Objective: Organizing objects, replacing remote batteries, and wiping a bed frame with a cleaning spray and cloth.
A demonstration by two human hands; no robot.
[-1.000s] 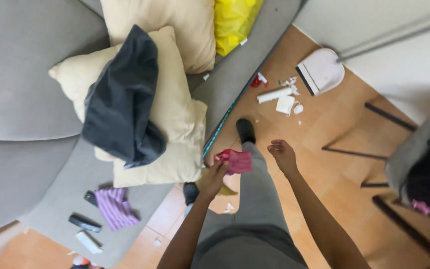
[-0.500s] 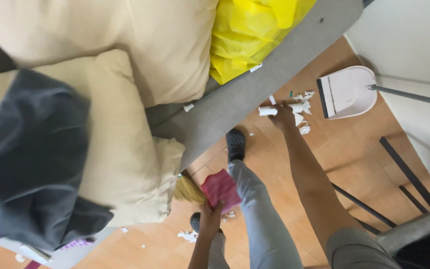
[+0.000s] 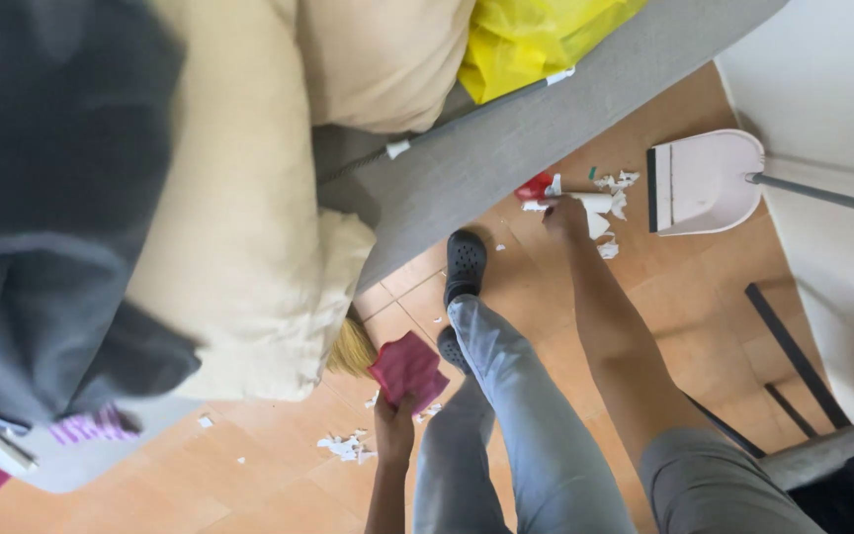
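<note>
left grip (image 3: 394,420) clutches a pink brush (image 3: 407,368), right grip (image 3: 565,213) (unclear) at paper scraps (image 3: 605,203) on wooden floor (image 3: 279,475).

Floor (image 3: 279,465) smooth wood; dustpan (image 3: 704,183) matt plastic; sofa (image 3: 506,158) grey cloth.

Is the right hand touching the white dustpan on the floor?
Apart. The head view shows the right hand at the pile of paper scraps, with bare wooden floor between it and the white dustpan.

Grey fabric sofa edge (image 3: 506,168) and white plastic dustpan (image 3: 704,183) hem in the torn paper scraps (image 3: 605,203); bare wooden floor (image 3: 704,297) lies open below.
</note>
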